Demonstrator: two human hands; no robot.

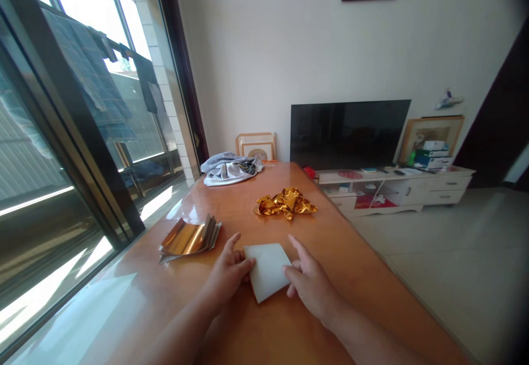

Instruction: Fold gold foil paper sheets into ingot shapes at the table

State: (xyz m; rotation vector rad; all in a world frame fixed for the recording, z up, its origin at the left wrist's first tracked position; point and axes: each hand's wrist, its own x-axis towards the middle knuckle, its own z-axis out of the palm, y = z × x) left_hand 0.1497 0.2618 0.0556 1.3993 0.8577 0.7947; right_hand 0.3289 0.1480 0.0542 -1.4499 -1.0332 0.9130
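A white square sheet of paper (pixel 269 268) lies on the orange wooden table (pixel 256 332) in front of me. My left hand (pixel 228 273) pinches its left edge, thumb raised. My right hand (pixel 311 282) presses on its right edge, index finger stretched out, the other fingers curled onto the paper. To the left lies a stack of gold foil sheets (pixel 190 238), its top sheet curling up. Farther back rests a pile of folded gold foil pieces (pixel 286 204).
Grey clothing (pixel 230 168) is heaped at the table's far end. A glass sliding door (pixel 61 150) runs along the left. A dark TV (pixel 347 132) stands on a white low cabinet (pixel 397 187) to the right, above tiled floor (pixel 454 255).
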